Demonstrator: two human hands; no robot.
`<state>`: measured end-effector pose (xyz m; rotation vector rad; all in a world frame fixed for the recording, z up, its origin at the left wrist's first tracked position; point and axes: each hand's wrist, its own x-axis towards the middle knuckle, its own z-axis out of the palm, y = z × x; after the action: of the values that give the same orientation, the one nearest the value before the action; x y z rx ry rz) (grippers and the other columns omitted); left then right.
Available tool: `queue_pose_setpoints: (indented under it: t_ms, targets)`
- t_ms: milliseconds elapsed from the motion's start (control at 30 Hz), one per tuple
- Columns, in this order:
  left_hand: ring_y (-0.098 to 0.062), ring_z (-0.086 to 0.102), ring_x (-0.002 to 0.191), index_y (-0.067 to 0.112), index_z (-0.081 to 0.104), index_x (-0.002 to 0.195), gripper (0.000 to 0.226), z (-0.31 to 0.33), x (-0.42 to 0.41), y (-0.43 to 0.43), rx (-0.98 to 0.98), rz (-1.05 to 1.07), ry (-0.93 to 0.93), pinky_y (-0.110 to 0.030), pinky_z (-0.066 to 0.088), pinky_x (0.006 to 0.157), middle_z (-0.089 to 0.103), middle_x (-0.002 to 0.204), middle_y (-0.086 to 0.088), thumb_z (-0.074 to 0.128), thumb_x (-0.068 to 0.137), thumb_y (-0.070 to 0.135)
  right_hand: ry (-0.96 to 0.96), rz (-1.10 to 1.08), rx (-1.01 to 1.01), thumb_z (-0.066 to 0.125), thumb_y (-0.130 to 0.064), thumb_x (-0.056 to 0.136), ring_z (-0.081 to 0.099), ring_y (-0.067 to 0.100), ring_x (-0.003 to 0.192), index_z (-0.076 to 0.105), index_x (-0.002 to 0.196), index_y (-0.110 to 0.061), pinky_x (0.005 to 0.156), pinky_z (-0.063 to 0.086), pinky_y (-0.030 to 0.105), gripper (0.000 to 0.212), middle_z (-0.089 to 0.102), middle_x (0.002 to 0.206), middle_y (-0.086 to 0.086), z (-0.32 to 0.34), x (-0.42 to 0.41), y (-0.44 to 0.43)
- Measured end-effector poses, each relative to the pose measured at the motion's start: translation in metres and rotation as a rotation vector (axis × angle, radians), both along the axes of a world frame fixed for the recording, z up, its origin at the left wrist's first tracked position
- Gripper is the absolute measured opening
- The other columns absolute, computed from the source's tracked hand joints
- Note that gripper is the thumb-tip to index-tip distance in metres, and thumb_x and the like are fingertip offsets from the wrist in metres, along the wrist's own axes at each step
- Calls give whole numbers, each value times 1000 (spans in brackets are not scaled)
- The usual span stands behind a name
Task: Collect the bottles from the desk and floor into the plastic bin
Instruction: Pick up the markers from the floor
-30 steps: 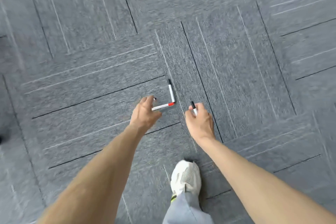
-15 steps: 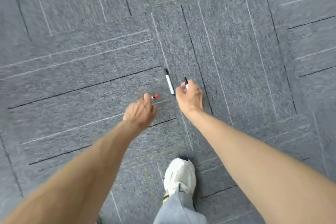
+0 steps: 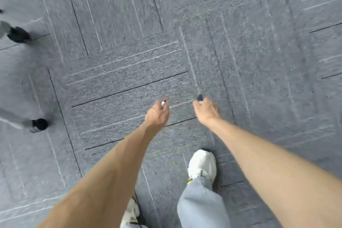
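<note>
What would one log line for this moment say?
left hand: grips red-capped marker | right hand: grips dark-capped marker | bin: not in view

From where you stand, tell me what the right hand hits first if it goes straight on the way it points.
Only the grey carpet. The right hand, gripping a dark-capped marker, points forward and down with nothing else in line; its height above the floor is unclear.

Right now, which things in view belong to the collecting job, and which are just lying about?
In the job: left hand gripping a red-tipped marker; right hand gripping a black-tipped marker. No bottle or bin shows.
Just there: carpet; white shoe; blurred grey legs with dark ends at the left.
</note>
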<state>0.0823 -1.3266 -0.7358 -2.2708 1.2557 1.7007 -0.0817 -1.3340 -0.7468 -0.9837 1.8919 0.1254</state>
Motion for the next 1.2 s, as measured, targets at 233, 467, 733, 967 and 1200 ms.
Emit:
queue_pose_setpoints:
  t_ms: [233, 467, 733, 967, 1200]
  targets:
    - [-20, 48, 54, -2, 60, 86, 72, 180, -54, -7, 60, 153, -57, -28, 47, 54, 52, 72, -11, 34, 91, 65, -194, -249, 104, 29, -28, 108, 60, 33, 113, 39, 132, 1, 77, 45, 32, 38, 53, 112, 12, 202, -32, 21]
    - [-19, 33, 45, 15, 36, 52, 49, 369, -115, -20, -26, 170, 91, -23, 36, 47, 39, 50, -2, 35, 86, 51, -175, -556, -100, 31, -40, 105, 60, 38, 110, 48, 129, -2, 87, 50, 44, 49, 59, 122, 23, 369, -73, 32]
    - [-11, 25, 33, 22, 33, 49, 55, 537, -101, 67, 72, -113, 333, -15, 24, 40, 32, 42, 4, 53, 91, 51, -212, -853, -344, 36, -50, 99, 44, 13, 62, 52, 86, -23, 61, 38, 29, 34, 48, 74, -6, 527, -71, 150]
    - [-11, 30, 35, 16, 38, 62, 39, 651, -89, 163, -86, -464, 357, -13, 25, 34, 35, 53, -1, 44, 99, 27, -30, -1094, -586, 38, -42, 102, 39, 8, 56, 55, 76, -22, 55, 29, 25, 37, 45, 62, -10, 650, -57, 308]
    - [-17, 34, 42, 12, 40, 74, 26, 708, -143, 308, -76, -649, 420, -11, 28, 33, 37, 61, -5, 44, 95, 27, 63, -1441, -805, 37, -38, 105, 44, 16, 49, 53, 78, -19, 48, 35, 27, 36, 48, 61, -3, 729, -36, 470]
